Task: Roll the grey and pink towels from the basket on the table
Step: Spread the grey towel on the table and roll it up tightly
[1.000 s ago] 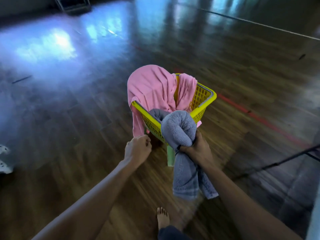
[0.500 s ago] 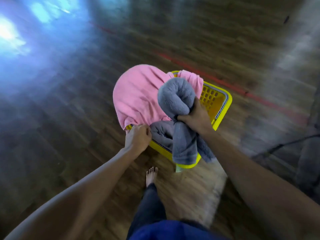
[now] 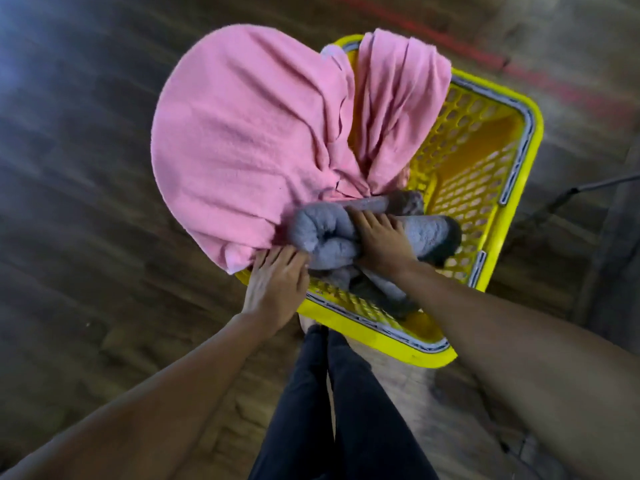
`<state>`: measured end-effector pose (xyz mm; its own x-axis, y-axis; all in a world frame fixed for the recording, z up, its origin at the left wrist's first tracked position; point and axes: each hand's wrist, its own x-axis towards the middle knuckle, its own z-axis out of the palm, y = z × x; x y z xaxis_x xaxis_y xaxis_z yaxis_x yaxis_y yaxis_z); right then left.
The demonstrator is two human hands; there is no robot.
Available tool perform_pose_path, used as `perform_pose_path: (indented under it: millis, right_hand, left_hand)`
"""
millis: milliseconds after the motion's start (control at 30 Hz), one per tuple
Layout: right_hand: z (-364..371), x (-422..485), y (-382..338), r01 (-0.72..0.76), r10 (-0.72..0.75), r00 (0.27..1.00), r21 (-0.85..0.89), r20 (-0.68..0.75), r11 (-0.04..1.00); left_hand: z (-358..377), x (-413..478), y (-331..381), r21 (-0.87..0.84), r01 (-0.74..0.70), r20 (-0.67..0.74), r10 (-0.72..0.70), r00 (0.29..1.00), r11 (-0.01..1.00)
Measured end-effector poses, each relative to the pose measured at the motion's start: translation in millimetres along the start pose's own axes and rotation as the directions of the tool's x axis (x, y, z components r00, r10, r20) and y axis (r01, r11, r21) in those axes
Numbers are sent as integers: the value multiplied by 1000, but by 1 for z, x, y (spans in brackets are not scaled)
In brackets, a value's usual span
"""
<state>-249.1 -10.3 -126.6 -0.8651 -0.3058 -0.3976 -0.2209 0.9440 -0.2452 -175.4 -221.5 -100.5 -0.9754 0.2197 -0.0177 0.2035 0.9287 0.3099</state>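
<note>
A yellow plastic basket (image 3: pixel 519 140) is seen from above, just in front of my legs. A pink towel (image 3: pixel 242 133) is draped over its far-left side and hangs outside. A grey towel (image 3: pixel 325 233), bunched into a thick roll, lies across the near-left part of the basket, with its tail trailing down the inner wall. My right hand (image 3: pixel 381 244) grips the grey towel at its middle, fingers curled round it. My left hand (image 3: pixel 273 285) holds the basket's near-left rim, right below the pink towel's edge.
Dark wooden floor (image 3: pixel 86 237) surrounds the basket. A red floor line (image 3: pixel 519 69) runs past the far right. A thin black stand leg (image 3: pixel 571 192) lies on the floor at the right. My dark trouser legs (image 3: pixel 332 410) are right under the basket's near edge.
My right hand has lowered the grey towel from above the basket down into it. The view has tilted down and closer over the basket. My left hand stays at the rim.
</note>
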Motion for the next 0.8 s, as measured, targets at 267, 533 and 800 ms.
perform_pose_path:
  millis: [267, 533, 800]
  right_hand:
    - [41, 14, 15, -134, 124, 974, 41, 192, 990]
    - [21, 6, 4, -265, 229, 943, 126, 240, 956]
    - [-25, -30, -64, -333, 278, 942, 403, 188, 853]
  left_hand:
    - [14, -3, -8, 51, -31, 71, 27, 997, 998]
    - [0, -11, 0, -117, 25, -13, -27, 1000, 993]
    - [-54, -46, -19, -146, 347, 13, -349, 937, 927]
